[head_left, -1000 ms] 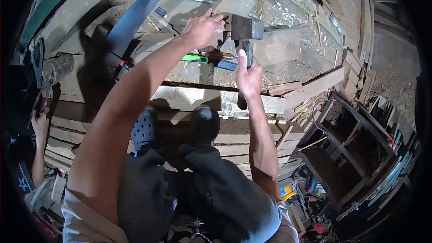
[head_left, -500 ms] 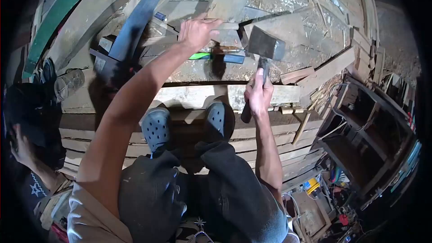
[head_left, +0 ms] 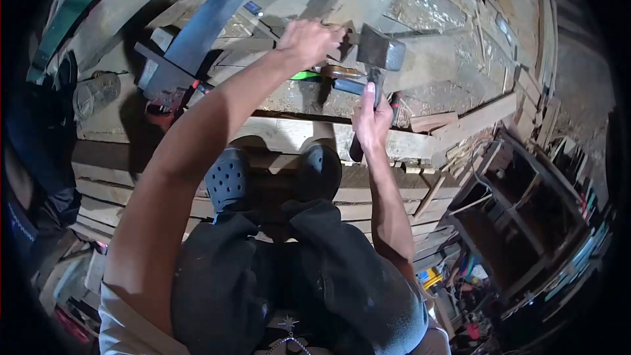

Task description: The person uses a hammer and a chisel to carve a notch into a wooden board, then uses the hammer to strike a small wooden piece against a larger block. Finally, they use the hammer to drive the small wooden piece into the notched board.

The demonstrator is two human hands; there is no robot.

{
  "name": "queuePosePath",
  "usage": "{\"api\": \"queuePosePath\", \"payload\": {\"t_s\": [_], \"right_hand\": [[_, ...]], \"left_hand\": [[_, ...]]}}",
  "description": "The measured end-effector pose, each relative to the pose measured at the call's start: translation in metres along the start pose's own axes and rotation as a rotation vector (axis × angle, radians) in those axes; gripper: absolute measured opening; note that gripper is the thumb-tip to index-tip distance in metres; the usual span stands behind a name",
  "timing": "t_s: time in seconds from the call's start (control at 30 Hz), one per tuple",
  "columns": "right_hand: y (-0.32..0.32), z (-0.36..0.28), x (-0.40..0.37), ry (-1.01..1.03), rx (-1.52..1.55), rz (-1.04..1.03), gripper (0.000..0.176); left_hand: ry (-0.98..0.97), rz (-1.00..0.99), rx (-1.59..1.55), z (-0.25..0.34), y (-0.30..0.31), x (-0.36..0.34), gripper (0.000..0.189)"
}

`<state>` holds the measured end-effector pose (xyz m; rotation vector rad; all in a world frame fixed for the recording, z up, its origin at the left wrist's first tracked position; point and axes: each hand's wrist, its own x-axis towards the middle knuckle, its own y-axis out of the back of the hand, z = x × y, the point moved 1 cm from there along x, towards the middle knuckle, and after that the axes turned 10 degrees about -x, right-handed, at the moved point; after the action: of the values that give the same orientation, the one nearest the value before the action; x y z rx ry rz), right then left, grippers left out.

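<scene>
My right hand [head_left: 373, 119] is wrapped round the handle of a hammer, whose big dark metal head [head_left: 381, 48] is raised over the wooden surface. Just left of that head is my left hand [head_left: 310, 43], its fingers curled and blurred; whether they hold something cannot be made out. Below my left hand lie a bright green item [head_left: 305, 75] and a blue-grey bar [head_left: 350, 86]. A tool with a red and black handle [head_left: 395, 106] shows beside my right hand.
A blue curved blade-like piece [head_left: 209, 21] and a red tool [head_left: 165, 109] lie at the left. Another person [head_left: 39, 151] is at the far left edge. Wood offcuts [head_left: 434, 122] and an open dark shelf frame [head_left: 526, 204] are on the right.
My left hand has moved slightly right, and the thin wooden piece seen at its fingers no longer shows there. The hammer head has shifted slightly left and up. The view has shifted.
</scene>
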<state>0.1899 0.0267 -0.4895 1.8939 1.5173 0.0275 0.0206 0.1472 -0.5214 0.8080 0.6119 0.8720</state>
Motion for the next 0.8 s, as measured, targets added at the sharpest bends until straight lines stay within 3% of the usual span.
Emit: {"api": "queuePosePath", "payload": {"t_s": [0.03,0.27,0.33,0.37,0.5,0.6,0.63,0.73,0.8], "right_hand": [[0.000,0.002,0.000,-0.040,0.027,-0.024,0.032],[0.000,0.000,0.011,0.055,0.071,-0.020,0.032],[-0.002,-0.003,0.015,0.076,-0.083,0.025,0.033],[-0.001,-0.002,0.016,0.029,-0.034,-0.003,0.033],[-0.002,-0.006,0.016,0.036,-0.069,0.005,0.034],[-0.003,-0.006,0.017,0.145,-0.198,0.043,0.034],[-0.004,-0.010,0.017,0.141,-0.242,0.059,0.034],[-0.003,-0.021,0.015,0.142,-0.311,0.055,0.038],[-0.003,-0.018,0.015,0.143,-0.295,0.050,0.039]], "left_hand": [[0.299,-0.276,-0.139,0.010,0.014,0.012,0.036],[0.061,-0.081,-0.137,-0.003,0.002,0.021,0.028],[0.054,-0.003,-0.118,-0.007,0.004,0.022,0.031],[0.080,-0.071,-0.198,-0.008,0.006,0.023,0.035],[0.057,-0.016,-0.172,-0.006,0.002,0.023,0.034],[0.109,-0.180,-0.152,-0.003,0.013,0.024,0.037],[0.032,-0.077,-0.097,-0.003,0.012,0.022,0.036],[0.163,-0.148,-0.081,0.000,0.005,0.028,0.039],[0.125,-0.090,-0.109,0.000,0.004,0.023,0.042]]}}
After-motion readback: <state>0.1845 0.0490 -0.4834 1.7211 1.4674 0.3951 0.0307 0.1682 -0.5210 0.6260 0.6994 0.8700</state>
